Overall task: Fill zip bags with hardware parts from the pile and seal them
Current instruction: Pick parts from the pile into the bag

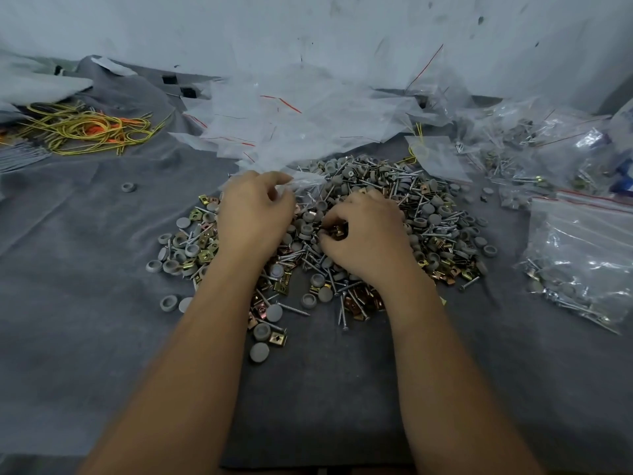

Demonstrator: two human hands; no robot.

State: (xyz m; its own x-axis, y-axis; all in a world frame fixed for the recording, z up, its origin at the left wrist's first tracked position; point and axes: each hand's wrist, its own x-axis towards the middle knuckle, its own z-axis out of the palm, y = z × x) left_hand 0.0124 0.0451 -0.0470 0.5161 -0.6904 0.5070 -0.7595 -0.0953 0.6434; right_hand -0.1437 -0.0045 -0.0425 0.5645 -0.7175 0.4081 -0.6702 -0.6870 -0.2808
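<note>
A pile of hardware [428,214] lies mid-table: grey round caps, screws and brass-coloured clips. My left hand [255,214] rests on the pile's left side and pinches the edge of a clear zip bag [305,181] that lies over the pile. My right hand [363,231] sits on the pile's middle with its fingers curled around a few brass clips [337,231]. Behind the pile lies a heap of empty clear zip bags [308,125] with red seal lines.
Filled bags [582,262] of parts lie at the right, with more at the back right [534,145]. Yellow and orange cords [85,130] lie at the back left. Loose grey caps [128,187] are scattered on the grey cloth [85,303]. A white wall [342,29] stands behind.
</note>
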